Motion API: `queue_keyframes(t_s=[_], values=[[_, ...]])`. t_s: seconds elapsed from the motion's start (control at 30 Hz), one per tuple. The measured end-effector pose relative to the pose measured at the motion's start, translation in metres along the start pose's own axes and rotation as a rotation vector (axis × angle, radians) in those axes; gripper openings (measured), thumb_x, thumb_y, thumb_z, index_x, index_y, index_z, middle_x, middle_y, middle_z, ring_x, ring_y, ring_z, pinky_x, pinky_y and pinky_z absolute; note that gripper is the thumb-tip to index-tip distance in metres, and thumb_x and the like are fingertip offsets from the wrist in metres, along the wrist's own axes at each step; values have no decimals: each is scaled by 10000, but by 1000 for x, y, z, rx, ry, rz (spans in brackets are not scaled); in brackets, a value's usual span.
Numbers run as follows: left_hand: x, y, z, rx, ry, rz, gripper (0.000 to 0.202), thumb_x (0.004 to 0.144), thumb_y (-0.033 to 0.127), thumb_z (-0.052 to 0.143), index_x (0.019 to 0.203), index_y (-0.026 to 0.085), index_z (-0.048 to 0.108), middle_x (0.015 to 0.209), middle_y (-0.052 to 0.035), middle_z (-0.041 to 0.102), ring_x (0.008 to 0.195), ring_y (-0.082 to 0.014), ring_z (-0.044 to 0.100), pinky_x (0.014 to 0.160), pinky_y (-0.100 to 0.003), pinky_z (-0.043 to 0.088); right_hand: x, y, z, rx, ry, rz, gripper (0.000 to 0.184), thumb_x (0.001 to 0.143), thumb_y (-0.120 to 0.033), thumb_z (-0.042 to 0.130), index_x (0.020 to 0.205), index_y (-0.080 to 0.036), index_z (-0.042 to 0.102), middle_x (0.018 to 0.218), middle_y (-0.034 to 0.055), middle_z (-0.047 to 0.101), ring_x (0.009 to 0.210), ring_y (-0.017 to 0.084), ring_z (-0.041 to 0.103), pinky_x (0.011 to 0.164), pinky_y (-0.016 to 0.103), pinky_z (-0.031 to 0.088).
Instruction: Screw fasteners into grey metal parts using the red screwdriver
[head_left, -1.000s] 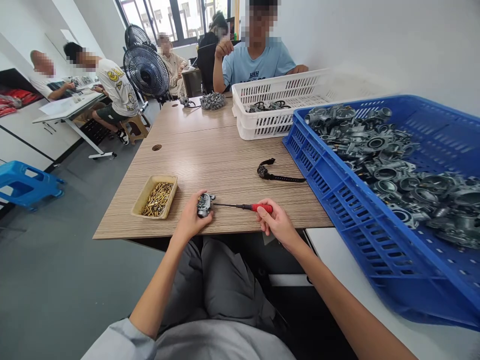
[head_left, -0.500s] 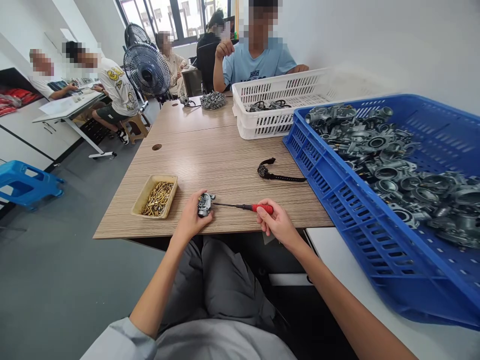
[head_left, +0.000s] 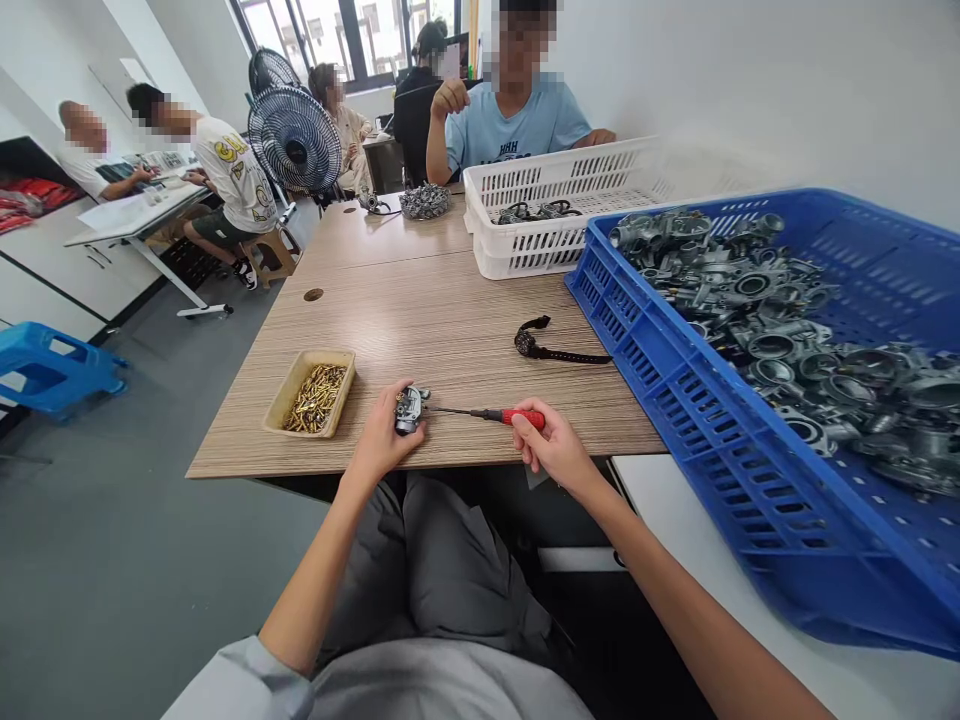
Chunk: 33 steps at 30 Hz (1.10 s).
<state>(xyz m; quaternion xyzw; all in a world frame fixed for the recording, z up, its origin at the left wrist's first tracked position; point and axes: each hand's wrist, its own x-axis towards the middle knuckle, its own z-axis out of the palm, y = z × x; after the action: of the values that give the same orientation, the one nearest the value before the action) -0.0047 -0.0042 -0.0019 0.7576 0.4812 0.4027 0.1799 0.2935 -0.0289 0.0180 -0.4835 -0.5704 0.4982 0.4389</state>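
My left hand [head_left: 384,432] is wrapped round a small grey metal carburetor [head_left: 409,409] near the table's front edge. My right hand [head_left: 550,440] grips the red handle of a screwdriver [head_left: 521,416]. Its dark shaft points left, and the tip meets the right side of the carburetor; the exact contact is too small to make out. Left of my left hand stands a cream plastic tray [head_left: 271,412] full of small brass parts [head_left: 318,397].
A black wristwatch [head_left: 527,343] lies on the wooden table [head_left: 420,310]. To the right, a blue crate [head_left: 675,400] holds many carburetors. Behind it is a white basket [head_left: 525,245]. Across the table sits a person in a light blue shirt [head_left: 517,125]. More carburetors [head_left: 426,200] lie at the far end.
The screwdriver and my right hand have shifted very slightly to the left. My left hand and the carburetor stay in place.
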Motion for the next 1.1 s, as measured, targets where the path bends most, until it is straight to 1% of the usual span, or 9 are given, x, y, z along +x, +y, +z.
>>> queue_keyframes(t_s=[0.1,0.2,0.27,0.37,0.47,0.63,0.83,0.97,1.1], values=[[0,0,0,-4,3,-1,676,859,170,710,1481,233,453,1367,-128,610,1290,-280,595,1138,-446,473,0,2,-2,14,-26,4,440,929,-657,656,1010,-240,541,668,-49,594,451,104,517,361,211,399],[0,-1,1,-4,8,-1,683,853,165,715,1479,235,453,1365,-125,613,1291,-279,595,1142,-451,471,0,5,-3,46,-55,5,452,928,-639,665,1095,-252,502,708,-62,593,469,104,526,378,213,414],[-1,-2,1,-4,10,-3,686,854,168,719,1482,236,451,1366,-124,612,1286,-277,596,1138,-449,474,0,6,-3,45,-51,-1,446,925,-630,671,1076,-254,484,723,-65,592,474,100,530,385,213,419],[-1,-3,1,-6,13,0,679,863,183,720,1485,231,451,1358,-127,614,1271,-274,604,1121,-441,485,0,7,-2,19,-27,4,432,925,-630,666,989,-248,476,710,-61,592,475,99,532,389,213,419],[-1,-3,1,-2,19,12,665,870,189,715,1482,223,456,1350,-131,618,1263,-275,609,1115,-441,488,0,6,-1,7,-28,16,419,935,-624,653,937,-249,465,645,-67,572,474,106,525,390,211,408],[0,-2,0,-1,9,26,668,866,183,709,1482,222,455,1358,-134,617,1274,-279,604,1125,-449,482,-1,3,-1,-12,-30,10,406,956,-625,622,918,-253,461,549,-89,515,446,113,495,395,218,410],[0,-1,0,-12,8,18,658,871,190,706,1479,222,456,1375,-135,606,1297,-279,595,1145,-454,472,-2,1,1,1,-17,33,417,932,-634,648,935,-253,478,584,-86,512,454,112,501,383,216,399],[0,-1,0,-15,17,0,655,868,196,714,1472,229,462,1358,-129,614,1285,-280,602,1140,-458,477,-1,2,1,33,-33,29,434,911,-632,680,1017,-245,517,632,-78,529,480,111,512,388,213,411],[0,-1,0,-7,17,5,667,863,182,710,1478,225,456,1372,-133,607,1293,-280,595,1145,-462,472,2,3,0,85,-4,23,485,862,-653,735,1023,-233,551,717,-38,591,555,122,557,405,213,445]])
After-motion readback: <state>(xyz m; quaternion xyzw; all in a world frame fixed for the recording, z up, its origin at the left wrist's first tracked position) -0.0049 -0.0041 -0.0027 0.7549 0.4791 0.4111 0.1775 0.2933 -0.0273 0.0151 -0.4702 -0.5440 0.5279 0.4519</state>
